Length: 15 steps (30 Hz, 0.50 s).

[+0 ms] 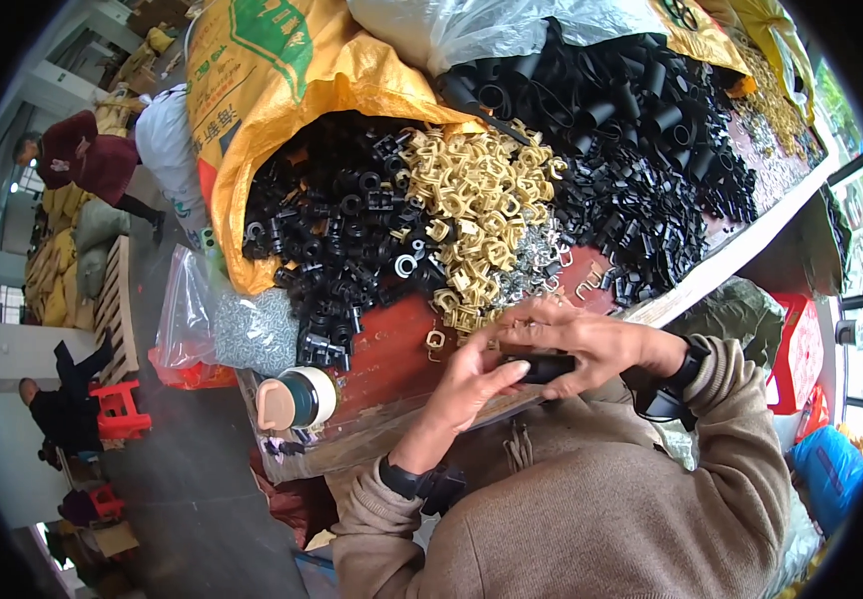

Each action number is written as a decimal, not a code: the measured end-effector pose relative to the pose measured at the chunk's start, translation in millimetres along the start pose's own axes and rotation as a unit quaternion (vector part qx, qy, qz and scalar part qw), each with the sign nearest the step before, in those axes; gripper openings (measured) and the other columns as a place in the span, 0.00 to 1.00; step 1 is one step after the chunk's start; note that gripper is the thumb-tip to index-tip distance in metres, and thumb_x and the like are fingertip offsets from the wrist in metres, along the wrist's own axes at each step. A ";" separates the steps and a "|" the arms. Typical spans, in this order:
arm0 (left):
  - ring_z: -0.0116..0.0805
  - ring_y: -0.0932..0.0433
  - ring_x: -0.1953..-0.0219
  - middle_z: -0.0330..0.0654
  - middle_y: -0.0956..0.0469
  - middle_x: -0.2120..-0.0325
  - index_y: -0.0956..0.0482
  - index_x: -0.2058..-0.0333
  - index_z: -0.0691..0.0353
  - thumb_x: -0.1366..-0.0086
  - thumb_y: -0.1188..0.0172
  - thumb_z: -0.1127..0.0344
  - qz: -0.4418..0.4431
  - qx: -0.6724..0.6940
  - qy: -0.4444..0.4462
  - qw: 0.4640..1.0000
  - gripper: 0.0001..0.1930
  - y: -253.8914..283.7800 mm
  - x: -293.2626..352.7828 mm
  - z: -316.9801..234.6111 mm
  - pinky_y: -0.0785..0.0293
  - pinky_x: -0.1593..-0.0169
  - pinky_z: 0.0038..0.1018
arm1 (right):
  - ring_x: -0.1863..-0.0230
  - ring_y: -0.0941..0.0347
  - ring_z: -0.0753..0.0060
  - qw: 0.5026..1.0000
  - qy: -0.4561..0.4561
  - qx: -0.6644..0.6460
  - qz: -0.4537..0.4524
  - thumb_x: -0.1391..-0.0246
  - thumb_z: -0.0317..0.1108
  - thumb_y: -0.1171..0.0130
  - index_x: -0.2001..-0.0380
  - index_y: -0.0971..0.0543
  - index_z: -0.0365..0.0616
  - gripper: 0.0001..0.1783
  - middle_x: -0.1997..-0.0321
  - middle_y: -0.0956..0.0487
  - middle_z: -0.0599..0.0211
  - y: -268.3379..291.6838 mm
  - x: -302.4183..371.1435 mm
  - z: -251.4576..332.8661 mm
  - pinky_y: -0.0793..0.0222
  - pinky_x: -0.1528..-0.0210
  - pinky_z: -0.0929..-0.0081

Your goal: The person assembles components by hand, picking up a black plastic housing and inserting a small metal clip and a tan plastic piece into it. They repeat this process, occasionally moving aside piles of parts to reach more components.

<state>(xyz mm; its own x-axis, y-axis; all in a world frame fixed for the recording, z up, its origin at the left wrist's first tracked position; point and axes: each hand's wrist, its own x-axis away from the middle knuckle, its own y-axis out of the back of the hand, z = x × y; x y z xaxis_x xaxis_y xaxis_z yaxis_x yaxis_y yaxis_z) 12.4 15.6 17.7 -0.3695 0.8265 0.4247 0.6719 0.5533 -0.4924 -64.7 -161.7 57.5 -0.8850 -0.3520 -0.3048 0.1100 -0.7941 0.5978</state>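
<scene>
Close in front of me, at the near edge of the red table [376, 344], both hands meet around a short black tubular part [548, 370]. My left hand [463, 387] has its thumb pressed along the part's left end, and its other fingers are partly hidden behind. From the right, my right hand [591, 344] curls over the same part, with thumb and fingers closed about it. Just beyond the hands lies a heap of gold-coloured metal clips [496, 205]. Small silver hooks [541, 255] are scattered beside that heap.
Black plastic fittings [346, 240] spill from an orange woven sack [301, 80] at the left. Black tubes [611, 100] and small black pieces [631, 205] pile up at the right. A lidded cup [296, 399] and a bag of small screws [257, 327] stand near the left edge.
</scene>
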 end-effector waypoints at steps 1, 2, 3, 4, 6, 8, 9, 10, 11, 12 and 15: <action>0.27 0.27 0.71 0.40 0.29 0.66 0.43 0.50 0.68 0.48 0.44 0.71 0.008 0.017 -0.034 0.999 0.27 -7.2 -1.6 1.6 0.29 0.67 0.19 | 0.62 0.35 0.50 1.000 0.007 -0.002 0.003 0.70 0.33 0.41 0.54 0.36 0.38 0.33 0.58 0.35 0.53 -0.8 -1.5 1.0 0.37 0.60 0.63; 0.29 0.27 0.69 0.41 0.29 0.65 0.45 0.49 0.67 0.48 0.45 0.72 0.016 0.033 -0.068 0.997 0.27 -12.4 -1.9 2.0 0.29 0.66 0.20 | 0.63 0.35 0.50 0.999 0.020 -0.032 0.019 0.69 0.34 0.42 0.55 0.36 0.37 0.32 0.58 0.35 0.53 -3.2 -0.9 2.9 0.38 0.59 0.62; 0.29 0.27 0.69 0.41 0.29 0.65 0.45 0.49 0.67 0.48 0.45 0.72 0.008 0.032 -0.073 0.997 0.27 -16.3 -0.8 1.1 0.29 0.66 0.20 | 0.63 0.35 0.50 0.997 0.033 -0.063 0.035 0.69 0.35 0.42 0.55 0.36 0.36 0.32 0.58 0.35 0.53 -6.1 0.8 5.1 0.39 0.58 0.62; 0.29 0.27 0.68 0.42 0.30 0.64 0.46 0.49 0.68 0.48 0.44 0.71 0.015 0.042 -0.045 0.998 0.29 -20.6 0.3 0.0 0.29 0.66 0.21 | 0.63 0.35 0.49 0.993 0.046 -0.094 0.051 0.68 0.36 0.43 0.56 0.35 0.35 0.32 0.58 0.34 0.53 -8.0 3.2 6.6 0.40 0.57 0.61; 0.30 0.29 0.64 0.45 0.31 0.64 0.47 0.49 0.69 0.50 0.41 0.69 0.030 0.065 0.013 0.997 0.32 -25.0 2.7 -3.4 0.29 0.65 0.21 | 0.64 0.35 0.50 0.998 0.023 -0.046 0.034 0.68 0.36 0.43 0.57 0.35 0.35 0.30 0.60 0.33 0.53 -5.8 10.1 11.4 0.40 0.58 0.62; 0.31 0.29 0.64 0.46 0.32 0.63 0.46 0.49 0.68 0.51 0.41 0.68 -0.018 -0.051 -0.041 0.998 0.32 -13.3 11.1 -15.8 0.29 0.64 0.23 | 0.64 0.34 0.51 0.998 -0.035 0.055 -0.007 0.68 0.36 0.44 0.61 0.33 0.34 0.27 0.64 0.32 0.53 2.0 23.7 14.7 0.40 0.59 0.63; 0.33 0.29 0.63 0.48 0.33 0.62 0.46 0.49 0.68 0.52 0.40 0.67 -0.060 -0.168 -0.088 0.980 0.32 -4.4 17.5 -23.9 0.29 0.63 0.25 | 0.65 0.35 0.52 0.987 -0.078 0.130 -0.050 0.69 0.36 0.45 0.64 0.31 0.34 0.24 0.67 0.31 0.54 8.3 40.4 13.2 0.39 0.61 0.64; 0.35 0.30 0.62 0.50 0.34 0.60 0.45 0.50 0.68 0.52 0.40 0.66 -0.096 -0.281 -0.133 0.945 0.32 4.3 23.4 -30.5 0.30 0.63 0.26 | 0.67 0.35 0.54 0.966 -0.124 0.206 -0.092 0.70 0.36 0.45 0.67 0.30 0.35 0.22 0.70 0.30 0.55 16.9 62.4 12.3 0.38 0.63 0.64; 0.39 0.31 0.61 0.52 0.35 0.59 0.44 0.50 0.67 0.53 0.40 0.65 -0.213 -0.394 -0.195 0.873 0.32 21.1 29.1 -31.7 0.31 0.61 0.29 | 0.73 0.36 0.57 0.943 -0.168 0.237 -0.165 0.73 0.29 0.50 0.71 0.30 0.32 0.19 0.74 0.31 0.55 25.7 80.9 12.4 0.39 0.72 0.68; 0.43 0.31 0.60 0.54 0.36 0.58 0.43 0.50 0.66 0.53 0.40 0.64 -0.323 -0.493 -0.251 0.768 0.32 39.9 34.8 -32.1 0.32 0.59 0.32 | 0.76 0.37 0.58 0.900 -0.211 0.313 -0.219 0.73 0.27 0.51 0.71 0.30 0.34 0.17 0.77 0.32 0.58 33.9 101.9 12.8 0.41 0.75 0.69; 0.49 0.36 0.57 0.56 0.38 0.56 0.40 0.52 0.66 0.53 0.41 0.65 -0.385 -0.704 -0.283 0.525 0.29 64.6 29.5 -41.1 0.36 0.56 0.36 | 0.70 0.34 0.56 0.725 -0.512 0.401 -0.228 0.70 0.29 0.45 0.71 0.30 0.39 0.15 0.74 0.31 0.60 59.3 199.0 23.4 0.38 0.68 0.69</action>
<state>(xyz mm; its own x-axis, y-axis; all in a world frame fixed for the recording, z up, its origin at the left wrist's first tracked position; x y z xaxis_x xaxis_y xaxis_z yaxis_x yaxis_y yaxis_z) 71.2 71.5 29.6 -0.7435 0.5323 -0.4049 -0.1564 0.4502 0.8791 -244.9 -267.2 49.6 -0.6630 0.7352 -0.1413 -0.2346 -0.0248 0.9718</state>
